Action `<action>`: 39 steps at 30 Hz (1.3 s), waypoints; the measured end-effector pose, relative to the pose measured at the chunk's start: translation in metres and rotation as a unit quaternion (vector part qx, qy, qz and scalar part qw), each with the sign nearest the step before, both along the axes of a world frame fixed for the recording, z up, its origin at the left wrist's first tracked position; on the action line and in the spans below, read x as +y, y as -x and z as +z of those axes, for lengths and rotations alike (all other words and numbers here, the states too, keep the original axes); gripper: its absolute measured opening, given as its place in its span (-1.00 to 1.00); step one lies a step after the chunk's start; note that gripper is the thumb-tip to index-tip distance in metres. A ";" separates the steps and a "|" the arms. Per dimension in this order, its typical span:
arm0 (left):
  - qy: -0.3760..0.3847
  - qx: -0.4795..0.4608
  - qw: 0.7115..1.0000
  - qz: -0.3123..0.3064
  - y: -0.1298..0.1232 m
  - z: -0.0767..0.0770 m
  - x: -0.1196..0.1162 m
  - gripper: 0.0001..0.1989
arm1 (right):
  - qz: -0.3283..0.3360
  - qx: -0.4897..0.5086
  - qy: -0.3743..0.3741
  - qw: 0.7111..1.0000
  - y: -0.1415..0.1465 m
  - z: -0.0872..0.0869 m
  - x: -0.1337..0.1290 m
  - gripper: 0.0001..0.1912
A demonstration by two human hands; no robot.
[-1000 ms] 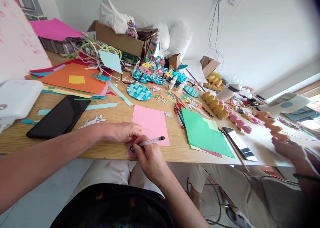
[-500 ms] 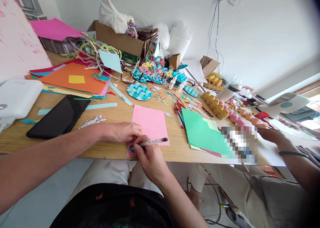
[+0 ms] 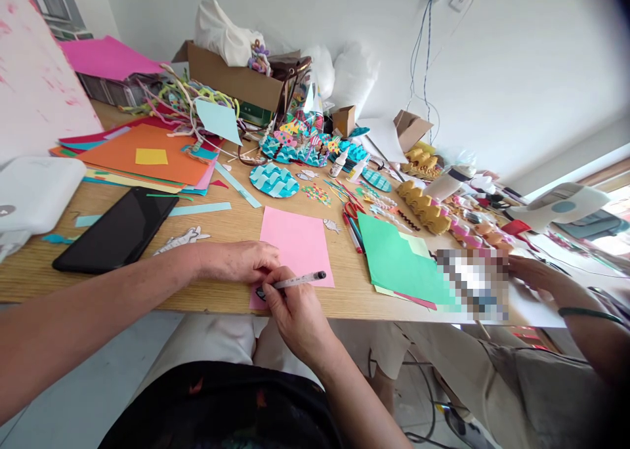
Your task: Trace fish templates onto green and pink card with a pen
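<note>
A pink sheet of paper (image 3: 300, 242) lies at the table's front edge. My right hand (image 3: 295, 304) is closed round a pen (image 3: 300, 279) with a pale barrel and a dark end, its tip low over the sheet's lower left corner. Beside the tip is a small dark-outlined shape (image 3: 260, 294), partly covered by my fingers. My left hand (image 3: 256, 260) rests on the left side of the sheet, fingers curled and close to my right hand; whatever lies under its fingertips is hidden. A small paper fish (image 3: 333, 225) lies just right of the sheet.
Left are a black phone (image 3: 118, 229), a white device (image 3: 42, 193) and stacked coloured paper (image 3: 167, 150). Right are green paper (image 3: 398, 258), red-handled scissors (image 3: 353, 209) and pens. Another person's hand (image 3: 531, 272) is at far right. Behind stand glue bottles (image 3: 338, 162) and fish crafts (image 3: 295, 140).
The pen's dark end has shifted slightly left in my right hand. My left hand has hardly moved. The other person's hand at the far right has moved a little.
</note>
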State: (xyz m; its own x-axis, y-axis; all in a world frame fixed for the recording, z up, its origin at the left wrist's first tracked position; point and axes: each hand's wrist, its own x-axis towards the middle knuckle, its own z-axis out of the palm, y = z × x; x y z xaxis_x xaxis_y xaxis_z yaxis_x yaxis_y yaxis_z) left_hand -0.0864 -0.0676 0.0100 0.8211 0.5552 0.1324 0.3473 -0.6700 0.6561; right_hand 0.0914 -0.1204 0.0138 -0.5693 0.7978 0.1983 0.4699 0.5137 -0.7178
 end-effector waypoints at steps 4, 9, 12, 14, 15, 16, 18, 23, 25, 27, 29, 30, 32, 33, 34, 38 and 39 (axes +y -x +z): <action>-0.002 -0.003 1.000 -0.003 0.000 0.000 0.000 -0.70 | -0.001 0.001 0.000 1.000 0.000 -0.001 0.000 -0.87; -0.006 -0.003 1.000 -0.003 0.000 -0.001 0.000 -0.70 | -0.003 0.012 0.003 1.000 0.000 -0.002 0.000 -0.87; -0.007 -0.002 1.000 -0.004 0.000 -0.001 0.000 -0.71 | -0.001 0.016 0.003 1.000 0.000 -0.001 0.000 -0.87; -0.007 0.000 1.000 -0.004 0.000 -0.002 0.001 -0.71 | -0.001 0.016 0.007 1.000 0.000 -0.001 0.000 -0.87; -0.007 0.001 1.000 -0.004 0.000 -0.003 0.001 -0.71 | -0.001 0.016 0.008 1.000 0.000 -0.001 0.000 -0.87; -0.007 0.002 1.000 -0.005 0.000 -0.003 0.001 -0.72 | 0.000 0.016 0.009 1.000 0.000 -0.001 0.000 -0.87; -0.006 0.002 1.000 -0.004 0.000 -0.003 0.002 -0.72 | 0.000 0.017 0.009 1.000 -0.001 -0.001 0.000 -0.87; 0.000 -0.002 1.000 -0.002 0.000 0.000 0.000 -0.72 | -0.011 0.050 0.018 0.999 -0.001 -0.003 0.000 -0.87; 0.001 -0.002 1.000 -0.003 0.000 0.001 0.000 -0.73 | -0.012 0.045 0.016 0.999 -0.001 -0.003 0.000 -0.87; 0.001 -0.003 1.000 -0.003 0.000 0.000 0.000 -0.73 | -0.012 0.032 0.005 0.999 -0.001 -0.003 0.000 -0.87; 0.000 -0.004 1.000 -0.002 0.000 -0.001 0.001 -0.73 | -0.013 0.025 -0.003 1.000 0.000 -0.002 0.000 -0.87; 0.000 -0.005 1.000 -0.003 0.000 -0.002 0.001 -0.73 | -0.014 0.022 -0.007 1.000 0.000 -0.002 0.000 -0.87; -0.001 -0.008 1.000 -0.004 0.000 -0.002 0.001 -0.74 | -0.014 0.016 -0.013 1.000 0.000 -0.001 0.000 -0.87; -0.001 -0.009 1.000 -0.005 0.000 -0.002 0.001 -0.74 | -0.015 0.011 -0.015 1.000 0.000 -0.001 -0.001 -0.87; -0.002 -0.009 1.000 -0.006 0.000 -0.002 0.000 -0.74 | -0.015 0.005 -0.017 1.000 0.000 -0.001 -0.001 -0.86; -0.003 -0.009 1.000 -0.012 0.000 -0.001 0.000 -0.74 | -0.009 0.000 -0.012 1.000 0.000 -0.001 -0.001 -0.86; -0.004 -0.010 1.000 -0.012 0.000 -0.001 0.000 -0.74 | -0.008 0.003 -0.007 1.000 0.000 -0.001 -0.001 -0.86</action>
State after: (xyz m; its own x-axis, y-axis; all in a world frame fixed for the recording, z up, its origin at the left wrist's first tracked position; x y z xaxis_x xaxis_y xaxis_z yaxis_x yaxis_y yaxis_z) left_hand -0.0867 -0.0675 0.0091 0.8318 0.5337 0.1526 0.3178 -0.6833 0.6574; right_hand 0.0917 -0.1215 0.0125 -0.5555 0.8038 0.2130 0.4731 0.5162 -0.7140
